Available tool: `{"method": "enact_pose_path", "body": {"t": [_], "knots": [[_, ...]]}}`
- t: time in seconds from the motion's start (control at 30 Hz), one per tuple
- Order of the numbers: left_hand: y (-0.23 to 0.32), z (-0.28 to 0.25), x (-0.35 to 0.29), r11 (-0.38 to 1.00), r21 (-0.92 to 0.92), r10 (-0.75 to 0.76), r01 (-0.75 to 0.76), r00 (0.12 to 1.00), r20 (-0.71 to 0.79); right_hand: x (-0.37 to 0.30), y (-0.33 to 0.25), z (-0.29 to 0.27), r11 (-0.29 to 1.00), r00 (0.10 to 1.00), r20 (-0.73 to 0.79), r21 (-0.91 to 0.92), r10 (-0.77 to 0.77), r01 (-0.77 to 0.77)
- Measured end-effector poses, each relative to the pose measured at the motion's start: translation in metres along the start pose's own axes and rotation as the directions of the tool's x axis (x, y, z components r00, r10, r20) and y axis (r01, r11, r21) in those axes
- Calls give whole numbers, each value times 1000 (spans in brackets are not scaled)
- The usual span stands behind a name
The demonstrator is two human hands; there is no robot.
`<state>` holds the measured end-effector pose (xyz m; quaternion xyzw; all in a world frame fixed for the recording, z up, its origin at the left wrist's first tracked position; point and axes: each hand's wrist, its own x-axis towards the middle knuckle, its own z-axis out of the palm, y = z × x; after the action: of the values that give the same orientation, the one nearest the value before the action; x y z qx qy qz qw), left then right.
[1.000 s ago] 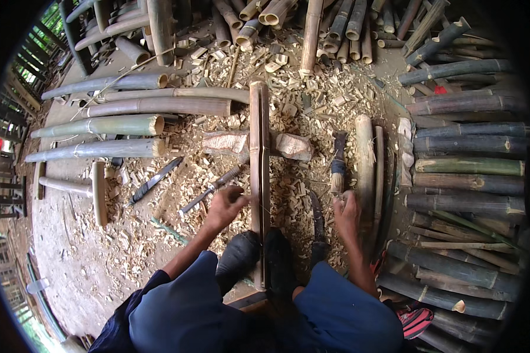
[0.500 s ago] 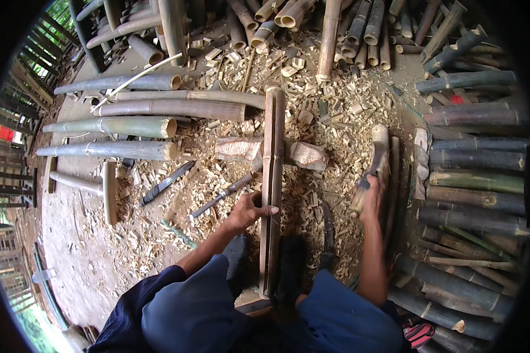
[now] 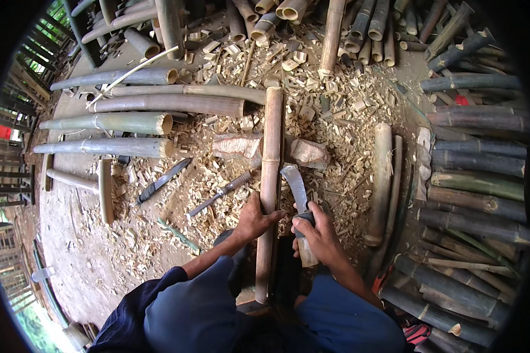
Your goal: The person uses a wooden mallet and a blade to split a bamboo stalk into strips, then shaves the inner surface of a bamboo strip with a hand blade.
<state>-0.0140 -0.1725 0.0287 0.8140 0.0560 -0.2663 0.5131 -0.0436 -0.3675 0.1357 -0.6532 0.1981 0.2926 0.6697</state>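
An upright-lying bamboo pole (image 3: 271, 135) stretches away from between my knees, its far part resting across a rough wooden block (image 3: 309, 154). My left hand (image 3: 254, 220) is closed around the pole, with the thumb reaching over its top. Just right of the pole, my right hand (image 3: 318, 234) grips a curved-bladed knife (image 3: 295, 187) by its dark-wrapped handle. Its blade points away from me and tilts slightly left, near the pole's right side. A pale wooden handle end shows below my fist.
Pale chips litter the ground. A dark-handled knife (image 3: 164, 181) and a wooden-handled blade (image 3: 221, 193) lie left, near several bamboo poles (image 3: 106, 148) and a wooden mallet-like piece (image 3: 106, 191). A thick bamboo length (image 3: 382, 182) lies right, before stacked bamboo (image 3: 477, 159).
My right hand has come left with the knife, from beside the thick bamboo length to the pole. The pole has been turned: its lengthwise groove no longer faces up.
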Motion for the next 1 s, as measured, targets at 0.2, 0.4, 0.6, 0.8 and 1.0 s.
{"method": "enact_pose_path", "body": {"t": [0.2, 0.4, 0.6, 0.8, 1.0], "knots": [[-17, 10, 0, 999, -34, 44, -43, 999, 30, 28, -23, 6, 978, 988, 39, 144, 149, -153], [-38, 19, 6, 985, -129, 127, -119, 990, 56, 57, -54, -12, 949, 938, 149, -10, 313, -315], [-32, 18, 8, 970, -214, 131, -111, 988, 79, 107, -99, -63, 923, 822, 419, -170, 386, -346], [-59, 9, 14, 873, -485, 187, -56, 956, 226, 38, -38, -5, 989, 988, 138, -138, 66, -47], [-75, 18, 19, 793, -602, 301, -94, 919, 253, 58, -45, -19, 986, 981, 181, -163, 75, -46]]}}
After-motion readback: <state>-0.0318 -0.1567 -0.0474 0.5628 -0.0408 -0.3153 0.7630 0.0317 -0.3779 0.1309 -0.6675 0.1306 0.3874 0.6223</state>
